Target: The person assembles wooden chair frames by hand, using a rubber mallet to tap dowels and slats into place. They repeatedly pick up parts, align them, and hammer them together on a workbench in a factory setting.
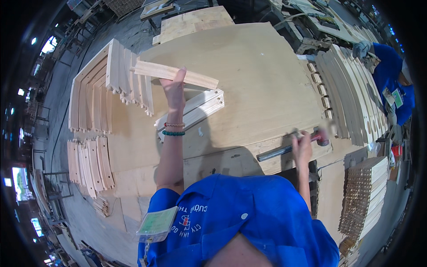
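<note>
My left hand (pixel 175 92) reaches over the table and is closed around a pale wooden rail (pixel 199 80), its thumb on top. The rail is lifted off the tabletop and slants down toward the right. Just below it, two grooved wooden pieces (pixel 191 111) lie side by side on the table, with holes at their right end. Near the table's front edge, my right hand (pixel 302 151) grips a hammer (pixel 275 153) by its dark handle. The red hammer head (pixel 322 137) points to the right, and the handle's end sticks out to the left.
Angled wooden parts (pixel 91 95) stand in a row at the left, with shorter curved pieces (pixel 91 162) nearer me. Long boards (pixel 349 93) are lined up at the right, beside a co-worker (pixel 393 80) in blue. A stack of wooden pieces (pixel 362 196) stands at the lower right.
</note>
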